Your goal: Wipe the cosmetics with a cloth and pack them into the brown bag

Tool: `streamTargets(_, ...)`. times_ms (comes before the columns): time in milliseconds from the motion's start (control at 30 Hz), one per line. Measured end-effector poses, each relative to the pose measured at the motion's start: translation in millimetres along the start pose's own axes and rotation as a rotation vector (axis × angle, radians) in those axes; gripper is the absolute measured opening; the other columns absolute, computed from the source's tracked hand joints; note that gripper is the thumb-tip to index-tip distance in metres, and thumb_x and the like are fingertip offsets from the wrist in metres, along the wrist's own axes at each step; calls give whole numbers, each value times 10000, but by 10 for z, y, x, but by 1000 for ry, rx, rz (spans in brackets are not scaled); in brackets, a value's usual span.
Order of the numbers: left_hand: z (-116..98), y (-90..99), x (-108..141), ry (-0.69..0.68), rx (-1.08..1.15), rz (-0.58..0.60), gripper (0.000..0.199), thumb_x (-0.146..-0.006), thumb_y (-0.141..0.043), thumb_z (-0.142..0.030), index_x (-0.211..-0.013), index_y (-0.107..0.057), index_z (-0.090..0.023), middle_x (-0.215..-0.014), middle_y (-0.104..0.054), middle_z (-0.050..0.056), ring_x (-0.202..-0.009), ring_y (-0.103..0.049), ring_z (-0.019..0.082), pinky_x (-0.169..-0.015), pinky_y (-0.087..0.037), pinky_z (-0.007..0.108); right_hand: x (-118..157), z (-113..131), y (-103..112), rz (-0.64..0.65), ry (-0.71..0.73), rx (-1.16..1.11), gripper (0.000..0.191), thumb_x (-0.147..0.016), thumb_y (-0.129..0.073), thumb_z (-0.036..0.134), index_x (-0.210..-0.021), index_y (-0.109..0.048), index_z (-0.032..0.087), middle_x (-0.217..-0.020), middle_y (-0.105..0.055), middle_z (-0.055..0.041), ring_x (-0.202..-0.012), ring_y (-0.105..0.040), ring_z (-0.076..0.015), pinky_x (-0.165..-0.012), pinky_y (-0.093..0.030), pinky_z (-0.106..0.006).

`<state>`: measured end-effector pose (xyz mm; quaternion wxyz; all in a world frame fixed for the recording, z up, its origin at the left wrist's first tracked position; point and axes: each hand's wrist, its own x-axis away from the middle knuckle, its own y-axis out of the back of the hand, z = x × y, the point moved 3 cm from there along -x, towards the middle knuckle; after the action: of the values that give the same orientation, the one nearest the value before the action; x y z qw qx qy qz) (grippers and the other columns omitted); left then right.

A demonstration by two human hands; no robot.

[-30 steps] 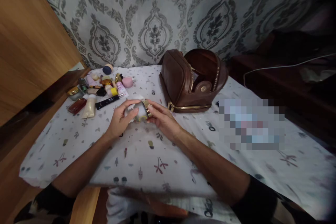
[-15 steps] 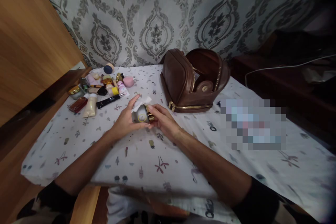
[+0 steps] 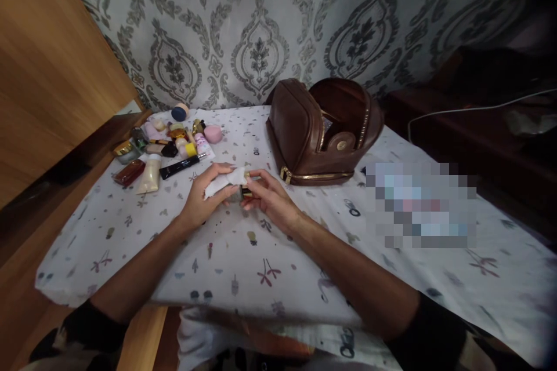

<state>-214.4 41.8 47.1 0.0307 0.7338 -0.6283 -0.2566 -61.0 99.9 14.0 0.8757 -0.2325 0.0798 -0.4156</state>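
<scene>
A brown bag [image 3: 290,130] stands open right of centre in the frame. Mid-frame, the left hand [image 3: 199,200] and right hand [image 3: 275,200] grip a gold-lidded jar [image 3: 236,193], the left pressing a white wipe [image 3: 224,183] against it.

From afar I see a grey damask-patterned wall [image 3: 261,23], a wooden panel [image 3: 61,52] at left, deep shadow [image 3: 539,29] at right

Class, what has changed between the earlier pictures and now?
The white tissue has moved from behind the jar to over it, hiding its label. The left hand, spread half a second ago, has closed on the tissue. The right hand stays at the gold lid; brown bag and cosmetics stayed put.
</scene>
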Motion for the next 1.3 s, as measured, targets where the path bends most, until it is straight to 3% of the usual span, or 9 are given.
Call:
streamTargets(233, 5, -24, -38, -116, -188, 134, 752, -702, -828, -439, -1339, -492, -223, -1311, -571, 98, -1213, -553, 300, -1075, -429, 447, -13, -2, 15, -30, -23, -16, 381, -776, -769, 500, -865, -553, 200, -690, -600, 36, -518, -620, -97, -437, -475, -192)
streamTargets(400, -1, -18, -22, 11, -42, 115, 623, -788, -747, -455, -1325, -524, -235, -1190, -614, 55, -905, -628, 203, -713, -563, 300, 1, 48, -4, -3, -14, 0, 494, -765, -777, 485, -1147, -566, 255, -736, -629, 50, -537, -628, -102, -462, -485, -200)
streamTargets(533, 9, 39, -32, 62, 20, 33, 442, -862, -647, -495, -1200, -629, -211, -1097, -640, 47, -721, -586, 142, -475, -463, 216, 18, 39, -52, 45, 3, 6, 466, -707, -831, 435, -1074, -618, 242, -727, -610, 60, -602, -647, -102, -581, -550, -228)
streamTargets(667, 42, 99, -69, -13, -42, -24, 371, -943, -536, -492, -915, -689, -155, -858, -660, 42, -762, -610, 164, -665, -516, 270, 32, -9, -94, 60, -7, 50, 450, -672, -855, 420, -1001, -622, 220, -822, -635, 28, -677, -659, -120, -602, -591, -253)
streamTargets(833, 32, 50, -81, -202, -155, 162, 608, -802, -719, -536, -1294, -589, -203, -1249, -633, 110, -1181, -586, 283, -1038, -458, 425, 17, -15, -68, 16, -31, -10, 369, -742, -795, 461, -897, -578, 205, -724, -614, 32, -567, -634, -108, -508, -559, -227)
streamTargets(967, 37, 24, -69, -198, -210, 179, 792, -690, -834, -485, -1367, -516, -222, -1314, -594, 118, -1226, -561, 314, -1072, -435, 474, 5, 0, -50, 26, -52, 26, 399, -775, -739, 544, -858, -563, 196, -644, -612, 23, -531, -638, -127, -432, -498, -211)
streamTargets(1100, 55, 27, -44, -75, -62, 146, 608, -778, -762, -466, -1295, -556, -222, -1221, -631, 87, -932, -663, 219, -801, -566, 346, 33, 28, -85, 72, -26, 24, 416, -784, -738, 541, -984, -559, 222, -697, -645, 28, -575, -653, -120, -527, -528, -221)
streamTargets(1200, 77, 31, -27, 49, 35, 101, 545, -801, -730, -475, -1261, -560, -238, -1077, -657, 47, -560, -556, 98, -460, -464, 237, 56, 36, -105, 82, -1, 6, 454, -731, -814, 454, -1054, -573, 245, -803, -639, 36, -672, -666, -107, -651, -566, -237)
streamTargets(1300, 48, 47, -25, 56, 2, 23, 421, -813, -709, -487, -1134, -619, -231, -967, -659, 16, -486, -462, 69, -409, -394, 221, 55, 13, -99, 61, 17, -1, 451, -687, -847, 436, -997, -590, 234, -847, -605, 34, -722, -660, -112, -683, -595, -260)
